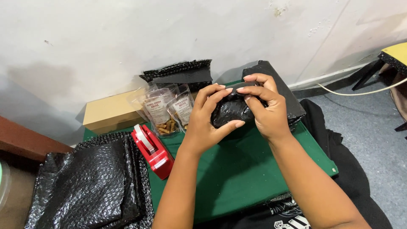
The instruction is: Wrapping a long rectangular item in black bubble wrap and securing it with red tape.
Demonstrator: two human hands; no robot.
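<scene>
- Far off to the left of the fingers there's a stack of black bubble wrap sheets [91,186], shiny and bumpy all over, with the bottom edge cut off by the frame.
- Closer in, still left of the fingers, sits a red tape dispenser [152,150], chunky wedge shape, glossy plastic, with a pale roll on top.
- Behind that is a flat tan cardboard box [108,111], and just left of the fingers stand a few clear pouches [167,111] with brownish sticks inside; can't really make out what those are.
- Left hand [207,121] is curled tight on a small black bubble-wrapped bundle [231,112], thumb underneath, fingers [214,93] folded over the top.
- Right hand [265,108] clamps the same bundle from the other side, fingertips meeting the left ones on top. Whatever's inside is totally hidden by the wrap.
- The bundle is held up off the green cloth-covered bench [241,169].
- Behind the fingers lies more black wrap [182,73], and a black wrapped slab [292,101] is partly hidden by the right hand.
</scene>
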